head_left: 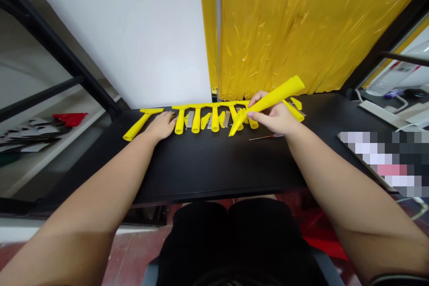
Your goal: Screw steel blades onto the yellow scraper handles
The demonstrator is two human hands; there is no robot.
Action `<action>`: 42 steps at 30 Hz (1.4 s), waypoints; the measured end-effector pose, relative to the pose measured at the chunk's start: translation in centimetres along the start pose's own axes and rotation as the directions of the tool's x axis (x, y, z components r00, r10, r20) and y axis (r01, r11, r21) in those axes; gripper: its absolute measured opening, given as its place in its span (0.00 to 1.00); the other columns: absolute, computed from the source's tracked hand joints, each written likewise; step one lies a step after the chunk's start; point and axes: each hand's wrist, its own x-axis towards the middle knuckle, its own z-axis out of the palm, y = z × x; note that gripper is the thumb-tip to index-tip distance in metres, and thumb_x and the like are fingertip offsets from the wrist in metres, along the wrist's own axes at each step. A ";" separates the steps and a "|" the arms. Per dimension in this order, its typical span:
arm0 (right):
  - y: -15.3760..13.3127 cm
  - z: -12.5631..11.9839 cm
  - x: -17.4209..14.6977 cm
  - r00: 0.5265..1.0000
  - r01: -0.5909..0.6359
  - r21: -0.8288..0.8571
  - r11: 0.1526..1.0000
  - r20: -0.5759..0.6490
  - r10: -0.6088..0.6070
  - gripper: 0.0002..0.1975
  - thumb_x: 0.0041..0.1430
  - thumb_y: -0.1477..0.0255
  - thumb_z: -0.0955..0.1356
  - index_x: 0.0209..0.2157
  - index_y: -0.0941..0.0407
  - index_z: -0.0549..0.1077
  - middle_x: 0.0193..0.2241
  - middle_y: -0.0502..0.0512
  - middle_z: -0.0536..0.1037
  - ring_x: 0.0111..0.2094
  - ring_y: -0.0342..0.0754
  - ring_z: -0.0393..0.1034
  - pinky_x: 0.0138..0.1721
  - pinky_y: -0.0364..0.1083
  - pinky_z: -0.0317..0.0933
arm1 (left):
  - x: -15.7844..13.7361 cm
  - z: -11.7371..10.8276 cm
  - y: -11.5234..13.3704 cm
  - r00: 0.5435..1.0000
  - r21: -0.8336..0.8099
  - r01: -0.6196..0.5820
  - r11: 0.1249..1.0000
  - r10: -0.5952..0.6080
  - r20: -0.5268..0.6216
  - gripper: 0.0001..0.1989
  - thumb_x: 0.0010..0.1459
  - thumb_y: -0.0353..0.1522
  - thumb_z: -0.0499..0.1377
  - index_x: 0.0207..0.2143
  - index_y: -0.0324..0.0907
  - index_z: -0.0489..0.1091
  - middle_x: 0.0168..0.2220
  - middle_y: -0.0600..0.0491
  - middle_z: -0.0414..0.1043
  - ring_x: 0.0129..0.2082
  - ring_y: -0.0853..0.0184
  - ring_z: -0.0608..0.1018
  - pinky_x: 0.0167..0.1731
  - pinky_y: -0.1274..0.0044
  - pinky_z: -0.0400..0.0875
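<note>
My right hand [273,116] grips a yellow plastic scraper handle [279,94], raised and tilted above the table, its wide round end up to the right and its flat head down to the left. My left hand [161,126] lies on the black table [214,165] with its fingers spread; the fingertips are beside a yellow handle in the row, and whether they touch it I cannot tell. Several similar yellow handles [196,120] lie side by side, with metal blades [191,119] and small yellow pieces [205,120] between them. Left of my left hand lies another handle [136,128].
A thin screwdriver [264,137] lies below my right hand, partly covered. Behind the table stand a white panel [140,31] and yellow plastic sheeting [284,31]. Shelves [60,138] with a black frame are at left; a blurred-out object [375,156] lies at right.
</note>
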 end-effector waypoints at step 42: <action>1.7 -1.2 1.2 0.984 -0.031 0.018 0.999 -0.177 0.033 0.21 0.55 0.53 0.78 0.38 0.52 0.71 0.31 0.50 0.72 0.32 0.48 0.68 0.36 0.50 0.67 | -4.9 1.7 15.8 0.566 -0.354 -0.809 0.469 0.784 -0.255 0.15 0.73 0.28 0.54 0.55 0.41 0.76 0.55 0.44 0.83 0.56 0.58 0.85 0.57 0.64 0.81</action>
